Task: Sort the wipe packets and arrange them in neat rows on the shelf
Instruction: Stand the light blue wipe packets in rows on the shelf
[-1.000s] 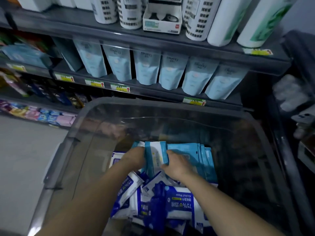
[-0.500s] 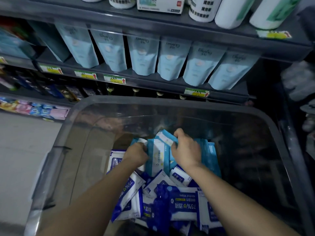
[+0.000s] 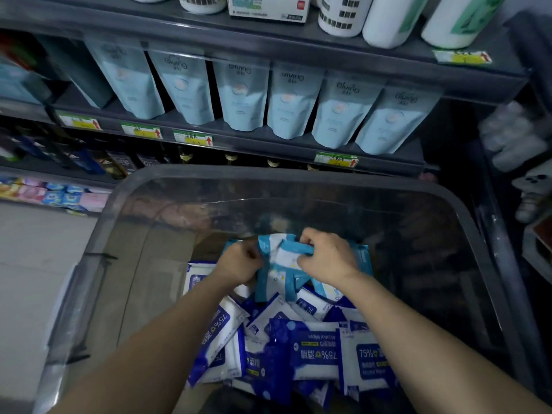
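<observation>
Both my hands reach into a clear plastic bin (image 3: 286,176). My left hand (image 3: 239,261) and my right hand (image 3: 327,256) grip a bunch of teal-and-white wipe packets (image 3: 282,258) from either side, held upright at the far end of the pile. More teal packets (image 3: 363,258) stand behind my right hand. Nearer me lie several dark blue and white alcohol wipe packets (image 3: 315,351), loosely heaped, labelled 75%. The dark shelf (image 3: 268,141) rises just beyond the bin.
Pale blue stand-up pouches (image 3: 242,97) fill the middle shelf behind yellow price tags (image 3: 192,136). White bottles and a box (image 3: 267,6) stand on the top shelf. Bottle caps show on the shelf below. Colourful small packs (image 3: 59,195) line a low shelf at left, above grey floor.
My hands have lifted the teal packets a little and drawn closer together around them. My right hand moved from the near side of the bunch to its top. The view tilted downward.
</observation>
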The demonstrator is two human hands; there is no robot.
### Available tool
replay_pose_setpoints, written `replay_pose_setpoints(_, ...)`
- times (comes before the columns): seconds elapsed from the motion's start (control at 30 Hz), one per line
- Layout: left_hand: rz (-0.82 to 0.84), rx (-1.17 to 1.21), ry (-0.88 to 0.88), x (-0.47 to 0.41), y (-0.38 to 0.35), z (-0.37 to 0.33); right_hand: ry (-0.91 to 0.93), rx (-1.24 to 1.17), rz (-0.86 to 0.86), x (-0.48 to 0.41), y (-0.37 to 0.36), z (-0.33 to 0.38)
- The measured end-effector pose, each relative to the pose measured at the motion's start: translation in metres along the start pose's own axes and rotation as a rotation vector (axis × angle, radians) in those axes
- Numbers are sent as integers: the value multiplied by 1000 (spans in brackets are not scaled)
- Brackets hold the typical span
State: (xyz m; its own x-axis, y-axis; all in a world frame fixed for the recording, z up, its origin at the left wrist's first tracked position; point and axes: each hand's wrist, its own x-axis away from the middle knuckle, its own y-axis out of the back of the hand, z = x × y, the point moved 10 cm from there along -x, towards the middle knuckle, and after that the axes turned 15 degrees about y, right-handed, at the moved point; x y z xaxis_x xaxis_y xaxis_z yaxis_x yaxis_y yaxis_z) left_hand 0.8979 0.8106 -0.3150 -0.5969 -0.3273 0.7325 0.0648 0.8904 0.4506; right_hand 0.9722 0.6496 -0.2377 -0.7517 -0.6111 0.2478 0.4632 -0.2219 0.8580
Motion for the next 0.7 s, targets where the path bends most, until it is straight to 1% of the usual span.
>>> replay_pose_setpoints(0.07,68,98,-3,5,1,2,-177,-309,-78,4,-10,-13)
replay_pose_setpoints(0.13,201,305,37,12,-5,6,-321,-588,-135,10,-24,-22)
replay_pose_setpoints(0.2,325,467,77,19,-13,8,-426,-762,-88,19,-40,-27)
replay_pose_setpoints(0.27,423,542,101,22,-20,9,-476,-865,-30,24,-50,-28)
replay_pose_setpoints(0.37,575,611,95,28,-33,0,-456,-900,-71,23,-47,-27)
replay_pose_setpoints(0.43,614,592,85,32,-39,-6,-423,-883,-123,22,-39,-28)
replay_pose_setpoints(0.53,545,543,103,31,-39,-10,-412,-862,-126,25,-35,-33)
replay_pose_setpoints(0.6,532,546,127,31,-41,-12,-372,-806,-109,25,-33,-34)
replay_pose_setpoints(0.7,433,424,151,26,-34,-7,-299,-535,-161,22,-17,-38)
